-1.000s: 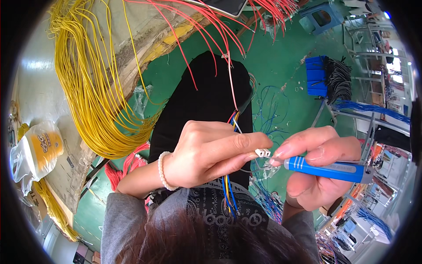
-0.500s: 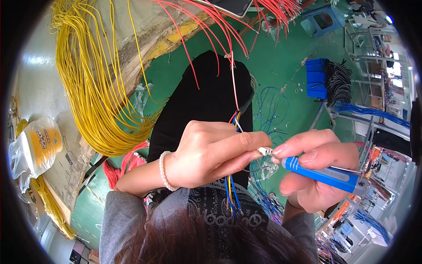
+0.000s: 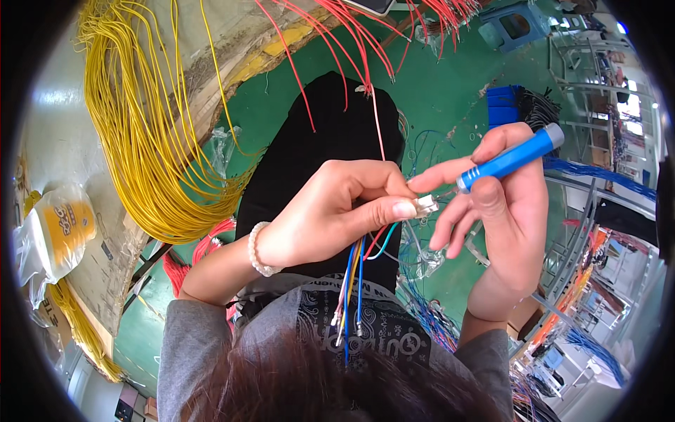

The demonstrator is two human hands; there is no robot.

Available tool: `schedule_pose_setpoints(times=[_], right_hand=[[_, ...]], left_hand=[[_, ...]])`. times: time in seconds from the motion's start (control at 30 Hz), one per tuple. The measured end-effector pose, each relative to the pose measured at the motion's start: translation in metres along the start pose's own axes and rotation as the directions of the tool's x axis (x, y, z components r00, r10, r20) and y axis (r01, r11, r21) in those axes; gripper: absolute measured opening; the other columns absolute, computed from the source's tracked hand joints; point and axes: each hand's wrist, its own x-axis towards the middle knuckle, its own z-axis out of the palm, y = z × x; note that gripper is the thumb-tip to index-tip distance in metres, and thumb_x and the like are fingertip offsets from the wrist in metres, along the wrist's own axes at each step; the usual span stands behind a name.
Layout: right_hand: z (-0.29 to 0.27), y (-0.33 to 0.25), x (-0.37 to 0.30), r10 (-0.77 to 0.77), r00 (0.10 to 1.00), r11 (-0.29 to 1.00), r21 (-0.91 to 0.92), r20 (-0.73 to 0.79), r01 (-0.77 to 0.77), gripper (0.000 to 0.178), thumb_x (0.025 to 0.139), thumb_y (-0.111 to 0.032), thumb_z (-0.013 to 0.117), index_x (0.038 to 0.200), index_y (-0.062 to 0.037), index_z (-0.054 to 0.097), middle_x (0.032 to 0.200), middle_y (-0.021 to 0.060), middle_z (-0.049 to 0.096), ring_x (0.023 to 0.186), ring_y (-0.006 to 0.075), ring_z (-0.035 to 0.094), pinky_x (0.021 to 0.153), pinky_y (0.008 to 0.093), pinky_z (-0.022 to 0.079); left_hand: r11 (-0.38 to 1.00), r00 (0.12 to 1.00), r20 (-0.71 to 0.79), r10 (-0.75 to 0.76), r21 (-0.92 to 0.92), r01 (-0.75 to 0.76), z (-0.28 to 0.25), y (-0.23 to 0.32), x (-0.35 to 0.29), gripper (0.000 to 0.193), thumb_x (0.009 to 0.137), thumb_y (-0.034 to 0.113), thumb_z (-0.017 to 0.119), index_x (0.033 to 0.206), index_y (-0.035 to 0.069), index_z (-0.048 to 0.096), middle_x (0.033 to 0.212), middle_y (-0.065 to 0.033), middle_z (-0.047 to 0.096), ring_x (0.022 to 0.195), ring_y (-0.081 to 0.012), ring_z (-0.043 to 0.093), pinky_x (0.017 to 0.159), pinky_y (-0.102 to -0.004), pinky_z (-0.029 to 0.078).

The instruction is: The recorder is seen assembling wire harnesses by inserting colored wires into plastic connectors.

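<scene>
1. We take the white connector [image 3: 427, 206] as clock centre; it sits right of mid-view, above the dark-clad lap.
2. Left hand [image 3: 341, 204] lies at nine o'clock, thumb and forefinger clamped on the connector. Bead bracelet [image 3: 254, 247] on its wrist.
3. Right hand [image 3: 517, 218] is at three o'clock, thumb and fingers clamped on a blue tool [image 3: 508, 163]. We see its forefinger reaching just beside the connector; contact, we cannot tell.
4. Tool handle slants, grey end toward two o'clock; its thin tip is unclear to us.
5. Loose blue and yellow wires [image 3: 361, 278] hang below the left hand, seven o'clock.
6. Beyond, we note yellow wires [image 3: 140, 190] toward nine, red wires [image 3: 453, 15] at twelve.
</scene>
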Motion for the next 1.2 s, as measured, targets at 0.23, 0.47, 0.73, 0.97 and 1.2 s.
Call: schedule_pose_setpoints(times=[0.23, 0.47, 0.73, 0.97, 1.2], right_hand=[[0.001, 0.012, 0.003, -0.038, 0.998, 0.998, 0.039, -0.052, 0.04, 0.035, 0.097, -0.034, 0.041, 0.106, -0.0027, 0.027, 0.086, 0.0265, 0.062, 0.062, 0.029, 0.067, 0.05, 0.031, 0.057], [-0.004, 0.02, 0.004, -0.054, 0.998, 0.994, 0.093, -0.025, 0.056, 0.033, 0.098, -0.033, 0.039, 0.107, -0.0036, 0.026, 0.087, 0.027, 0.062, 0.064, 0.0306, 0.067, 0.052, 0.0335, 0.058], [-0.007, 0.024, 0.004, -0.023, 0.999, 0.992, 0.123, 0.027, 0.019, 0.032, 0.098, -0.034, 0.038, 0.106, -0.0049, 0.027, 0.088, 0.0289, 0.062, 0.064, 0.0309, 0.067, 0.05, 0.0326, 0.057], [0.001, 0.021, -0.002, -0.046, 0.999, 0.998, 0.032, -0.016, 0.047, 0.03, 0.098, -0.029, 0.041, 0.105, -0.004, 0.027, 0.086, 0.0284, 0.063, 0.062, 0.0298, 0.067, 0.05, 0.0322, 0.057], [0.002, 0.025, -0.005, -0.069, 0.995, 0.995, 0.069, -0.077, 0.074, 0.028, 0.098, -0.028, 0.041, 0.105, -0.0036, 0.027, 0.082, 0.0275, 0.063, 0.059, 0.0285, 0.066, 0.05, 0.031, 0.056]], left_hand=[[0.999, 0.997, -0.069, 0.028, 0.022, -0.026, 0.003, -0.004, 0.001, 0.019, 0.09, 0.017, 0.061, 0.084, -0.001, 0.056, 0.065, 0.0031, 0.054, 0.058, -0.0001, 0.044, 0.049, -0.0175, 0.034], [0.998, 0.996, -0.09, 0.019, 0.067, -0.013, 0.008, 0.003, -0.004, 0.012, 0.088, 0.009, 0.062, 0.084, -0.001, 0.055, 0.065, 0.0027, 0.054, 0.055, 0.0012, 0.045, 0.046, -0.0167, 0.033], [0.982, 0.997, -0.077, -0.03, 0.181, 0.044, 0.008, 0.009, -0.008, 0.011, 0.087, 0.007, 0.062, 0.086, -0.002, 0.056, 0.071, -0.0003, 0.058, 0.06, -0.0011, 0.051, 0.051, -0.0168, 0.037], [0.959, 0.991, -0.127, 0.036, 0.282, 0.001, 0.014, 0.005, -0.011, 0.009, 0.087, 0.006, 0.062, 0.084, -0.001, 0.057, 0.064, -0.0004, 0.059, 0.057, -0.0009, 0.053, 0.05, -0.0165, 0.037], [0.904, 0.98, -0.037, 0.194, 0.396, -0.164, 0.009, 0.003, -0.01, 0.007, 0.086, 0.004, 0.06, 0.086, -0.002, 0.057, 0.063, -0.0034, 0.06, 0.054, -0.0037, 0.054, 0.048, -0.0195, 0.038]])
